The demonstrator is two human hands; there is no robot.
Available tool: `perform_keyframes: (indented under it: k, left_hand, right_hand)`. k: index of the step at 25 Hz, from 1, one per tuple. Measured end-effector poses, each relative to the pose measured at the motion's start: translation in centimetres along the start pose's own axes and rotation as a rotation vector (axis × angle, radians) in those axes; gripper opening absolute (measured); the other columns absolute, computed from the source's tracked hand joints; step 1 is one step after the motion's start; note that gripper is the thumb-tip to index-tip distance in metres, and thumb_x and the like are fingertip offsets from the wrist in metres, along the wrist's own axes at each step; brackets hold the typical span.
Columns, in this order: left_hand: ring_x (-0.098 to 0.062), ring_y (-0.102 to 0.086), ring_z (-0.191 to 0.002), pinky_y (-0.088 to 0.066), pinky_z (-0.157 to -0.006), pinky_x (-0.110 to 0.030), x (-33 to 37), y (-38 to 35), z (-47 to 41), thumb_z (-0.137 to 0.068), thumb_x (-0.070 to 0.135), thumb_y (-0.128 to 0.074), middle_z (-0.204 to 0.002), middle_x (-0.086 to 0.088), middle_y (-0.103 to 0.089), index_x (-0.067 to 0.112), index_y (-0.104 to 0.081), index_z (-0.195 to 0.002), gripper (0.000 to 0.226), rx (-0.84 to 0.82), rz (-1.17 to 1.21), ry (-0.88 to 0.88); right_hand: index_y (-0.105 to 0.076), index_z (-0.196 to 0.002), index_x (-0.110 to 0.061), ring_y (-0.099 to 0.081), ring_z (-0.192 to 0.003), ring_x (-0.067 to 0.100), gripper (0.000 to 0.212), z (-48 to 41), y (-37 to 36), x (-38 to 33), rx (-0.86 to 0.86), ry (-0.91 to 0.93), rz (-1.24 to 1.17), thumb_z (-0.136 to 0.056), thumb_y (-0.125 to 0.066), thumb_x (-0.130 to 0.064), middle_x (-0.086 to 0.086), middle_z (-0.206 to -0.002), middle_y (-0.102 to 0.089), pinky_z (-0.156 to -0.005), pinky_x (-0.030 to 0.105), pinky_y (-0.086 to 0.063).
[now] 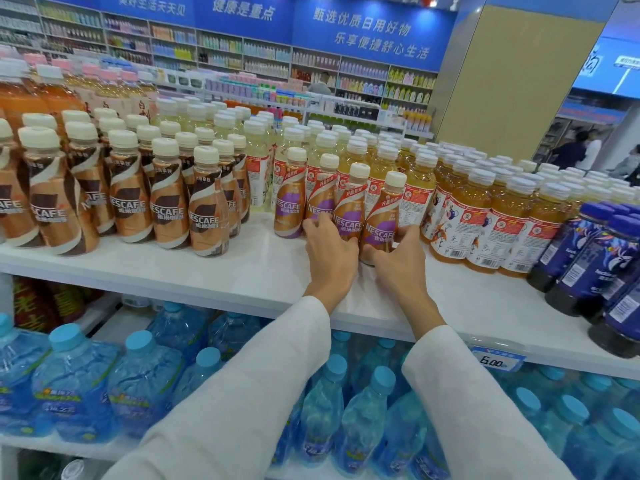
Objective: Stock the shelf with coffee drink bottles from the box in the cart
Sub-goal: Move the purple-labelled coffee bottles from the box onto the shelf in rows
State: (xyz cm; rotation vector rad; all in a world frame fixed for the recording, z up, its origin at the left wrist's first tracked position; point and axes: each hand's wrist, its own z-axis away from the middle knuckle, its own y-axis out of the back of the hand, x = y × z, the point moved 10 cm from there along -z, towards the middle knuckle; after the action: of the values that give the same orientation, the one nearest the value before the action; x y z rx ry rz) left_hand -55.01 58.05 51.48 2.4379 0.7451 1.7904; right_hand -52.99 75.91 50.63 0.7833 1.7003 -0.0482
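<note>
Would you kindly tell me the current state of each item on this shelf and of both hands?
Front purple-label coffee bottle: upright, capped, on the shelf.
Second purple-label coffee bottle: upright, capped, just behind the front one.
Right hand: grips the front purple-label coffee bottle.
Left hand: grips the second purple-label coffee bottle.
Brown-label coffee bottles: upright, capped, in rows.
Tea bottles: upright, capped, in rows.
</note>
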Motion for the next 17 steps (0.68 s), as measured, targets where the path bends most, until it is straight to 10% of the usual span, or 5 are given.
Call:
perform_keyframes:
  k: [17]
  left_hand:
    - [-0.023,-0.054,-0.118,-0.051,-0.098,-0.032,-0.2,-2.1,-1.3,-0.089,0.022,-0.077,-0.129,-0.01,-0.052,0.01,-0.048,-0.127,0.049,0.019,0.003,-0.022]
  right_hand:
    - [-0.038,-0.121,-0.029,-0.058,-0.112,0.014,0.06,-2.6,-0.4,1.1,-0.009,0.005,-0.028,-0.081,-0.084,-0.023,-0.002,-0.132,-0.056,-0.088,0.027,-0.049]
